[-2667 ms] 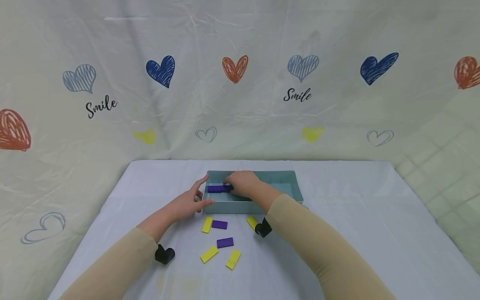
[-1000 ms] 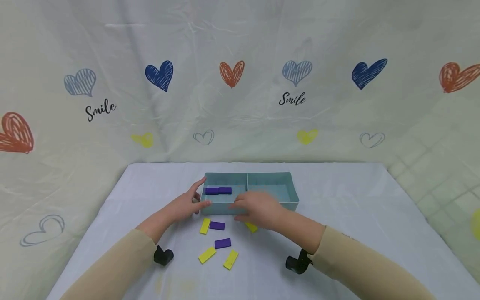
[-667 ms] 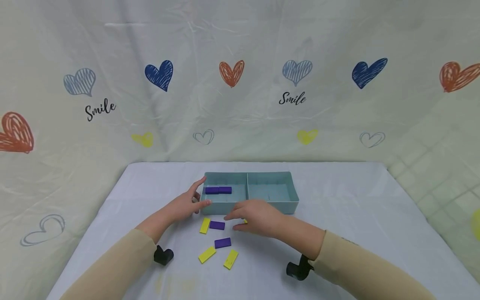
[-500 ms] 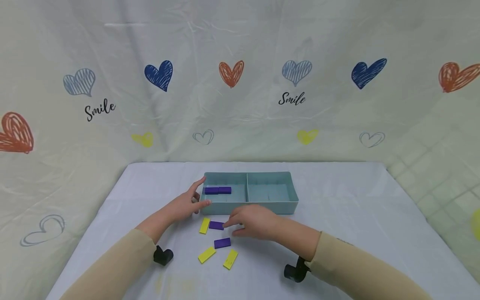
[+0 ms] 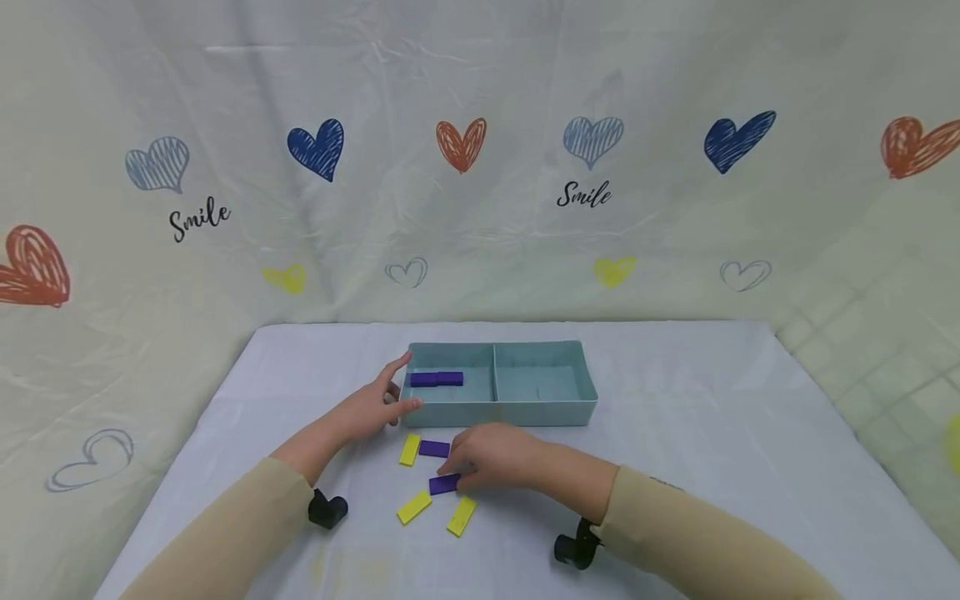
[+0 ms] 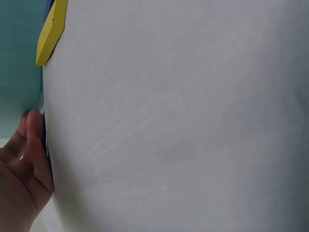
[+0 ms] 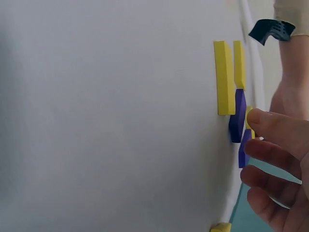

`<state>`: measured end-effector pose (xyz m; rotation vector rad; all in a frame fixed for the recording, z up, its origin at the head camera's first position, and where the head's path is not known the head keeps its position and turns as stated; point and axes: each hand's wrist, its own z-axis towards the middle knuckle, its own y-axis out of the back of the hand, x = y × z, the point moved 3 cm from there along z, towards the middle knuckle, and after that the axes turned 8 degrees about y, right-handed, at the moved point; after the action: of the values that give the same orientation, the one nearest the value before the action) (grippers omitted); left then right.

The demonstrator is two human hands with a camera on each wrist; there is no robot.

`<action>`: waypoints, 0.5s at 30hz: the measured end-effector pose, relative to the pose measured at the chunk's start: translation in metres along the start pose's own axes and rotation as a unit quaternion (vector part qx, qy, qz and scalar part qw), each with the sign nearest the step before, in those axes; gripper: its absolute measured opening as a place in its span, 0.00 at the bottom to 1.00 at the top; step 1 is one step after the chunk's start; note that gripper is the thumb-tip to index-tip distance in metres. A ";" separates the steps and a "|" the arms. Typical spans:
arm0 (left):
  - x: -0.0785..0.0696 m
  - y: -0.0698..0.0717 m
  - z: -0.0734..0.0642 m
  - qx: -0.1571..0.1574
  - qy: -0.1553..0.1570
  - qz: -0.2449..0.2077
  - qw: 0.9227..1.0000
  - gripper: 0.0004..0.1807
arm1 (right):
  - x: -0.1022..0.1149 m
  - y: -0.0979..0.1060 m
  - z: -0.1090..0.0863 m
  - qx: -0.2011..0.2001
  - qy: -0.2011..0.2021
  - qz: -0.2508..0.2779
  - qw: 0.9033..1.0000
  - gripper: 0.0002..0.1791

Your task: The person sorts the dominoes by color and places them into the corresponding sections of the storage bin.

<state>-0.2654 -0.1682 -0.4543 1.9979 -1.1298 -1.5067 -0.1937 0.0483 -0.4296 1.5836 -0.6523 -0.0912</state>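
With fingers parted, the right hand [image 5: 491, 457] is at the nearer purple block [image 5: 442, 484] on the tablecloth [image 5: 690, 417], likely light, rigid, best pinched by its long sides, while the spread left hand [image 5: 367, 411] touches the teal box [image 5: 532, 414].

Here's my right hand [image 7: 282, 157] over at the right edge, fingers bent and parted from the thumb, tips beside one purple block [image 7: 238, 116] and overlapping another purple block [image 7: 243, 150], contact too hard to call! On the white cloth [image 7: 106, 116], two yellow blocks [image 7: 224, 77] lie along the near purple one, a third peeks past my thumb, and a fourth pokes in at the bottom. Beyond my fingers there's the teal box [image 7: 246, 215], and up top, my beige sleeve [image 7: 294, 14] and black strap [image 7: 273, 30].
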 end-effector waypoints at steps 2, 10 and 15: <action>0.000 -0.001 0.001 -0.001 -0.001 0.000 1.000 0.52 | -0.001 -0.003 0.002 0.005 -0.001 -0.001 1.000 0.18; 0.002 0.000 0.002 -0.006 0.001 0.003 1.000 0.52 | -0.001 -0.008 0.006 0.006 0.004 -0.018 1.000 0.17; 0.001 0.000 0.001 -0.004 0.001 0.002 1.000 0.52 | 0.000 -0.009 0.008 0.008 -0.004 -0.023 1.000 0.17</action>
<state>-0.2666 -0.1686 -0.4552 1.9911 -1.1241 -1.5046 -0.1941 0.0404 -0.4386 1.6136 -0.6240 -0.1261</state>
